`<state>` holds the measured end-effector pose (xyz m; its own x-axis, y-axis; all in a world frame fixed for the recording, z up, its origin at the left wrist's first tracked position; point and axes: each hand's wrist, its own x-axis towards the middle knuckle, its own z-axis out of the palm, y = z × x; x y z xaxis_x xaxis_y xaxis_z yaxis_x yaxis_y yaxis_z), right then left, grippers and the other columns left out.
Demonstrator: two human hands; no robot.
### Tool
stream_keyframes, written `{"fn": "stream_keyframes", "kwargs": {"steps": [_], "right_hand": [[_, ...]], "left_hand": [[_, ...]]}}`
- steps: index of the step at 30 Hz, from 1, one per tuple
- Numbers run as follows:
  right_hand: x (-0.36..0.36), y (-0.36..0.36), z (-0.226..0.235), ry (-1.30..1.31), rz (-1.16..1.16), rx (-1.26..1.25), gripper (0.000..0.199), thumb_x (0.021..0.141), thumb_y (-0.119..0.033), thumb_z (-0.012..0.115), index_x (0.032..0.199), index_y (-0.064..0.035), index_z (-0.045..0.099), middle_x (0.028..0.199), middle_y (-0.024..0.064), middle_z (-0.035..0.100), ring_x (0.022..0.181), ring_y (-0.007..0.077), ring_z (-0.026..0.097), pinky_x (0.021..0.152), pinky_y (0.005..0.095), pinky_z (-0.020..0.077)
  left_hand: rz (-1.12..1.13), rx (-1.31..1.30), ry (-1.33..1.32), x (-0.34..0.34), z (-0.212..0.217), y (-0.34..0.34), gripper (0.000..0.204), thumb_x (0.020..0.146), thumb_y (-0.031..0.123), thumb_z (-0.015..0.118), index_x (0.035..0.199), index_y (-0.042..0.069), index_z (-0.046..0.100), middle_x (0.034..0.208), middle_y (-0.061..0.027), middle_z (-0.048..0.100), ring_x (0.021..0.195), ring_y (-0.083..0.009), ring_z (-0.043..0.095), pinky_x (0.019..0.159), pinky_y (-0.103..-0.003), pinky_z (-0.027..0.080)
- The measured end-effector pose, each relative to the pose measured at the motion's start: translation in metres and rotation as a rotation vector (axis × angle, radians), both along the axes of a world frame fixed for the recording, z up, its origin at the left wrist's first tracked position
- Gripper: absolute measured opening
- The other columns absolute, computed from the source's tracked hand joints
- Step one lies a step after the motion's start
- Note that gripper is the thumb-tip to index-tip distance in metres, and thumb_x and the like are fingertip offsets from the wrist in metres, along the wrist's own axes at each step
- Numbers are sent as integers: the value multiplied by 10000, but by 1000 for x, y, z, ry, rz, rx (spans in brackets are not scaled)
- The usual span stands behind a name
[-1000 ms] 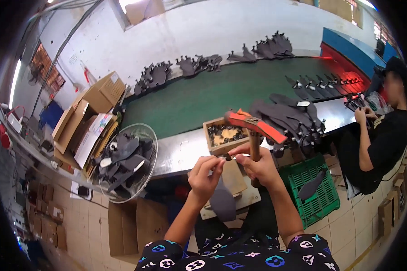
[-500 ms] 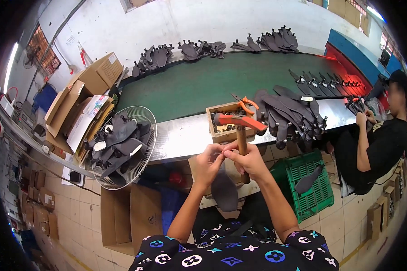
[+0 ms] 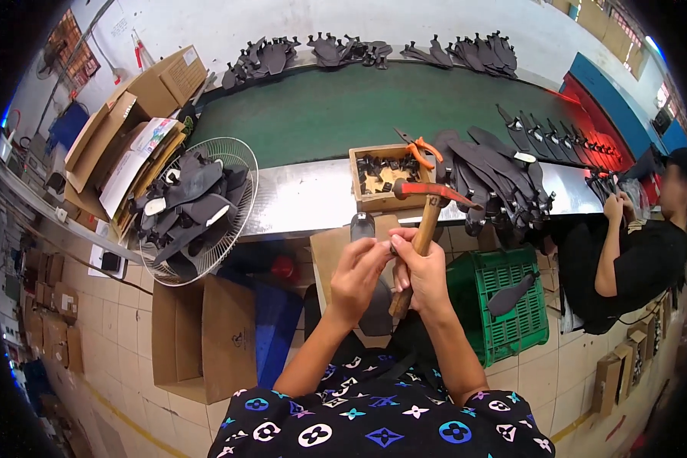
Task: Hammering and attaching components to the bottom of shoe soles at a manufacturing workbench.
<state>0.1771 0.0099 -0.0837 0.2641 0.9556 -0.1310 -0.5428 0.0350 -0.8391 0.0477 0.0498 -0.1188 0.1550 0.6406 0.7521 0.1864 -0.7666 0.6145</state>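
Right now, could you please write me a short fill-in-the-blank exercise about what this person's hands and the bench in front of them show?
1. The right hand grips the wooden handle of a ____ with a red head.
2. The small wooden box on the bench holds dark metal parts, and ____-handled pliers rest on its rim.
3. The plastic crate right of the hands is ____.

Missing words: hammer; orange; green

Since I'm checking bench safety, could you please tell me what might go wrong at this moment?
The right hand grips the hammer while the left hand pinches something small right beside it; a strike could catch those fingers. The orange pliers lie across the corner of the wooden parts box and might get knocked off. The dark strap pieces overhang the table edge and could slide down.
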Motion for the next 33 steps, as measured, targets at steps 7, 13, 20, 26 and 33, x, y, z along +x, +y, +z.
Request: {"fn": "stream_keyframes", "kwargs": {"steps": [7, 13, 20, 26, 33], "right_hand": [[7, -27, 13, -79, 38, -2, 206, 975, -176, 666, 984, 29, 647, 597, 5, 550, 371, 77, 433, 350, 237, 343], [12, -44, 26, -289, 0, 42, 240, 939, -215, 728, 1055, -8, 689, 621, -14, 597, 429, 34, 451, 389, 205, 326], [14, -54, 35, -392, 61, 67, 252, 904, -171, 766, 1101, -30, 699, 714, -38, 633, 488, 4, 469, 429, 183, 311], [23, -32, 13, -501, -35, 142, 201, 900, -99, 740, 1071, 0, 700, 726, -12, 640, 512, 20, 500, 451, 186, 358], [30, 37, -5, -639, 142, 71, 271, 886, -149, 737, 1088, 31, 708, 943, 58, 729, 838, 111, 642, 765, 288, 508]], "left_hand": [[30, 122, 105, -1, 24, -17, 265, 830, -21, 750, 1090, 11, 707, 1008, -123, 647, 830, -232, 688, 668, -318, 565], [-237, -458, -264, 0, 37, -30, 156, 974, 131, 670, 964, -21, 699, 870, -71, 642, 674, -113, 612, 568, -226, 471], [-121, -373, -107, -5, 53, -45, 76, 914, 41, 715, 937, -31, 701, 816, -83, 646, 668, -135, 618, 592, -260, 493], [-160, -255, 98, -6, 42, -14, 223, 846, 95, 785, 1015, -12, 685, 935, -116, 654, 745, -216, 638, 662, -298, 513], [16, -189, 255, -16, -36, 103, 391, 799, 203, 817, 1079, -13, 652, 1109, -164, 651, 978, -304, 644, 835, -360, 506]]}}
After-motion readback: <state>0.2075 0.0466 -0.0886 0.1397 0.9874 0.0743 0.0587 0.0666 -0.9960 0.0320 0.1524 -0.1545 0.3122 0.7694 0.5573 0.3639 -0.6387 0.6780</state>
